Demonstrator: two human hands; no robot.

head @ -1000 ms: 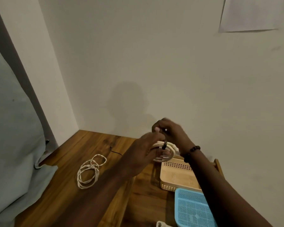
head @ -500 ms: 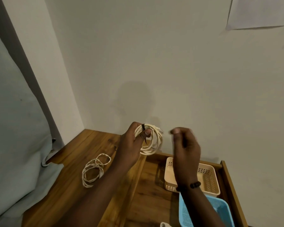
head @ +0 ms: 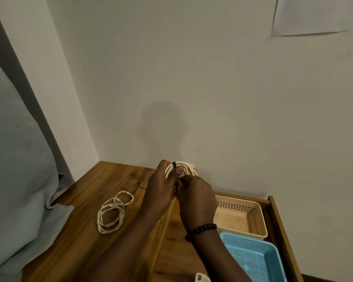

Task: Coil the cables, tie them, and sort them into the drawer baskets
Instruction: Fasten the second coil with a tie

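I see the left hand [head: 161, 188] curled round the coiled cable [head: 189, 169], held up above the bench [head: 73, 231], thumb pinning the dark tie [head: 174, 166]; the right hand [head: 197, 198] pinches the tie's loose end. If that pinch slips, I judge the loops could spring apart short of the tan basket [head: 259, 216].

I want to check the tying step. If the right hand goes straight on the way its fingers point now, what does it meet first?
Probably the held cable coil with its black tie, gripped by the left hand. The right hand points up and left at it; the depth between them is unclear.
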